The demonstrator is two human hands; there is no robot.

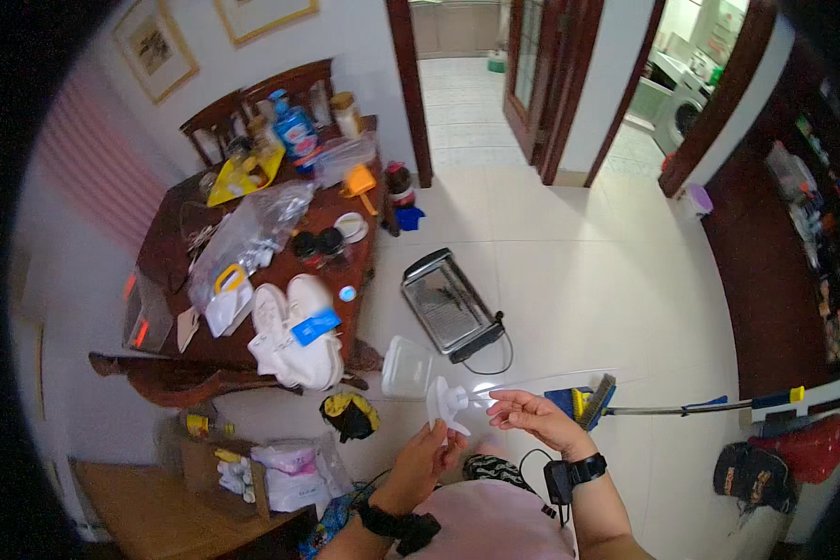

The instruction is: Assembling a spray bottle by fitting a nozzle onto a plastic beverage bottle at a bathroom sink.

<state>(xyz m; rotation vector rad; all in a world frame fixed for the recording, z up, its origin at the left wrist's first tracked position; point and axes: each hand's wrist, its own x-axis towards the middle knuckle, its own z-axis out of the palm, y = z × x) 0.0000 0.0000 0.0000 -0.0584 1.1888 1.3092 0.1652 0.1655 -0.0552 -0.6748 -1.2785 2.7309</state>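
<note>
My left hand (427,455) is closed on a white plastic piece (446,401) with a flat round face, a raised hub and pointed fins, held up in front of my body. A thin, light line runs from the hub toward my right hand (539,422). The right fingers are curled together at its end, and what they pinch is too small to make out. Beyond the white piece, on the floor, is a clear-white plastic tub (407,367). Dark bands with small devices sit on both wrists.
A black electric grill-like appliance (451,303) with a cord lies on the floor ahead. At left, a dark wooden table (280,266) carries white shoes (299,334), jars, bottles and plastic bags. A blue-yellow brush mop (588,403) lies at right. A black-yellow bag (350,415) is near my left.
</note>
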